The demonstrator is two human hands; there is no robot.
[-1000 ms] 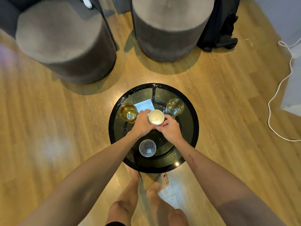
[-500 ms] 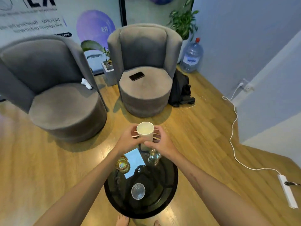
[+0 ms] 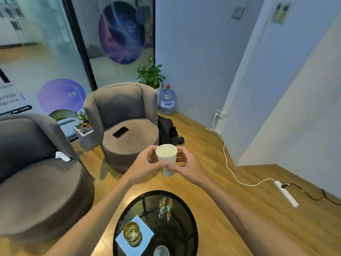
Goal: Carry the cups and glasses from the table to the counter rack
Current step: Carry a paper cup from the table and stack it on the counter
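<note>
Paper cup (image 3: 166,156) lifted well above the round glass desk (image 3: 186,224), pinched between left grip (image 3: 145,164) and right grip (image 3: 186,166), both clasping its sides. Pale liquid inside, near the rim: likely to slop over with any tilt or squeeze on the soft wall. Left on the desk: amber-filled glass (image 3: 132,234) on a napkin (image 3: 145,237), tumbler (image 3: 165,206) of pale drink, seemingly empty glass (image 3: 161,251).

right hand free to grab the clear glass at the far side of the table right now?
Probably not. The right hand grips the paper cup together with the left hand, raised above the table. Nothing blocks the clear glass itself.
</note>
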